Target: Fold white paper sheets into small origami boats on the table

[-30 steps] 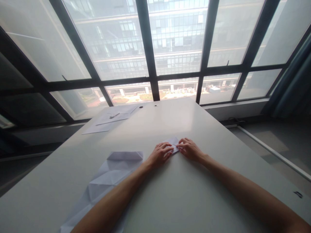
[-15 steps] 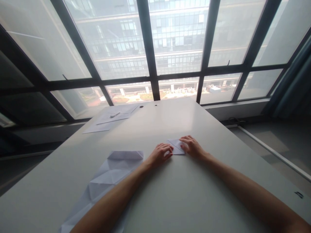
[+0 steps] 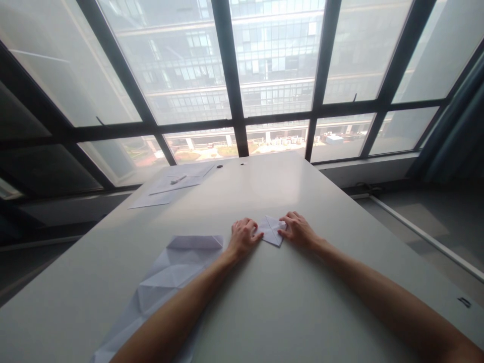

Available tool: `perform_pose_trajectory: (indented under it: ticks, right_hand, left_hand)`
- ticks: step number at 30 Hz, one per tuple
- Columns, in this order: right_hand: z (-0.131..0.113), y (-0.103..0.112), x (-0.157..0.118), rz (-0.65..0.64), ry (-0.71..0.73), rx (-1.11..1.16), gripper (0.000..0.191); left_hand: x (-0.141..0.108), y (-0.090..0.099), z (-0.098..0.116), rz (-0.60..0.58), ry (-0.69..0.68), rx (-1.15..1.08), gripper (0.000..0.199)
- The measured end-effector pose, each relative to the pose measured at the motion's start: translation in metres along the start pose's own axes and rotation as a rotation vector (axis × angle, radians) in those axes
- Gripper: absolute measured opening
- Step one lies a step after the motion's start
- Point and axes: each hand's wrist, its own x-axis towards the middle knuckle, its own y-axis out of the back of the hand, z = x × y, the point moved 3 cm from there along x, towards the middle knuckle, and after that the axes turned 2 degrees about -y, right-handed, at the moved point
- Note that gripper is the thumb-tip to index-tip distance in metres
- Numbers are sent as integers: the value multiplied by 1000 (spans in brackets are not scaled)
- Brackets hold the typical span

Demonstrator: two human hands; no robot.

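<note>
A small folded square of white paper (image 3: 270, 232) lies on the white table (image 3: 272, 186), turned so one corner points toward me. Creases run across its top. My left hand (image 3: 245, 235) pinches the left corner, fingers bent. At the right corner, my right hand (image 3: 298, 229) has its thumb and fingertips closed on the paper. Partly under my left forearm lies a larger sheet of creased white paper (image 3: 166, 276), its far edge folded over.
White sheets (image 3: 159, 197) lie at the table's far left, with a white pen-like object (image 3: 178, 179) on top. Two small holes mark the far edge. Windows (image 3: 278, 55) rise beyond the table, and a blue-grey curtain (image 3: 446, 136) hangs at right.
The folded paper has turned from lying square to corner-toward-me. My left hand has shifted slightly left and now grips its left corner; my right hand has barely moved.
</note>
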Motion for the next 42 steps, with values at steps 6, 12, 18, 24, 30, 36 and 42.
perform_pose_trajectory:
  ticks: [6, 12, 18, 24, 30, 36, 42]
  right_hand:
    - [-4, -3, -1, 0, -56, -47, 33]
    - [0, -8, 0, -66, -216, -35, 33]
    - [7, -13, 2, -118, -339, 58, 43]
    - [9, -8, 4, -35, -339, 399, 33]
    - [7, -3, 7, 132, -313, 828, 45]
    - [2, -5, 8, 170, -231, 1015, 53]
    - [2, -7, 10, 207, -152, 906, 41]
  left_hand:
    - [-1, -3, -3, -7, -12, -10, 26]
    - [-1, -4, -5, -50, -42, -63, 30]
    - [0, -4, -4, -60, -53, -93, 29]
    - [1, -6, -7, -46, -28, -136, 31]
    - [3, -5, -14, 42, 72, -338, 46]
    - [3, 4, -12, 98, 63, -551, 39]
    - [3, 4, -13, 202, -8, -576, 36]
